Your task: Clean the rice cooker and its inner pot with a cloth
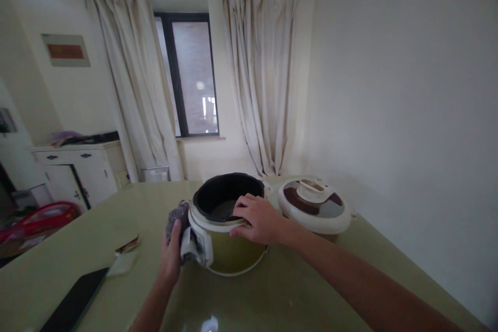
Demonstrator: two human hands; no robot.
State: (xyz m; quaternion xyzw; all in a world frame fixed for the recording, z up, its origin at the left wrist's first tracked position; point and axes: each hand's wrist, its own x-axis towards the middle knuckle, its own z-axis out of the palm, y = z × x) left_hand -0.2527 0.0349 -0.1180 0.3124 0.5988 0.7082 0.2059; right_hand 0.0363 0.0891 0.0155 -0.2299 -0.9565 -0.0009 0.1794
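Note:
An open cooker pot (233, 251) with a green body, white rim and dark inner bowl stands on the pale green table (295, 295). My right hand (257, 218) rests on its near rim, fingers curled over the edge into the bowl. My left hand (171, 257) presses a grey cloth (177, 218) against the pot's left side, by the white control panel. The pot's white and brown lid (315, 205) lies on the table just to the right of the pot.
A dark tablet or phone (75, 301) lies at the table's near left, with a small card or packet (126, 245) beyond it. A white cabinet (81, 168) and red basket (46, 218) stand at far left. Curtains frame a window (190, 78); a wall runs along the right.

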